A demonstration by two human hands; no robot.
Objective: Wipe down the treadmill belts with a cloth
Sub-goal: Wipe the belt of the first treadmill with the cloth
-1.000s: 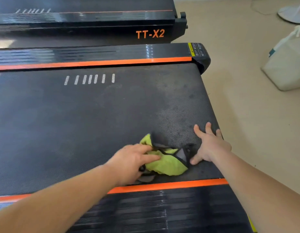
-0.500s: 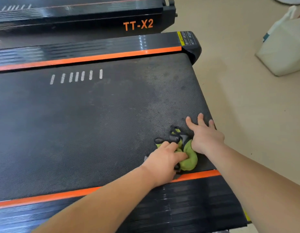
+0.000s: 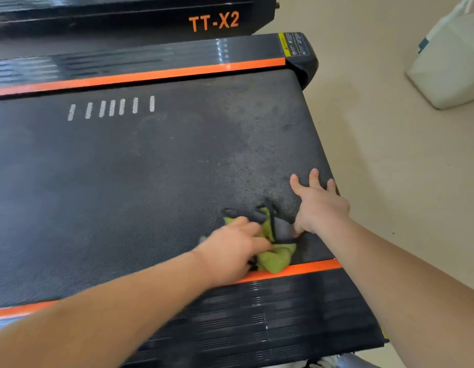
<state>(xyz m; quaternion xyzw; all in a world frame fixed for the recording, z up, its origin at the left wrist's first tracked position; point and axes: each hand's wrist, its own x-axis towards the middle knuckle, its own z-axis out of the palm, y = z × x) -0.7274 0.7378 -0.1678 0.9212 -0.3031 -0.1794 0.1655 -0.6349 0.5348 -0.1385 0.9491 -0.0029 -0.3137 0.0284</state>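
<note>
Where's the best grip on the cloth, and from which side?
The bunched green mound at the near end of the cloth, by the orange stripe, from above: likely thickest there. The left hand holds its left side; the right hand lies flat on the belt beside its right.

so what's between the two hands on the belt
The bunched green and grey cloth: the left hand holds it, the right hand lies flat on the belt beside it. Head view.
</note>
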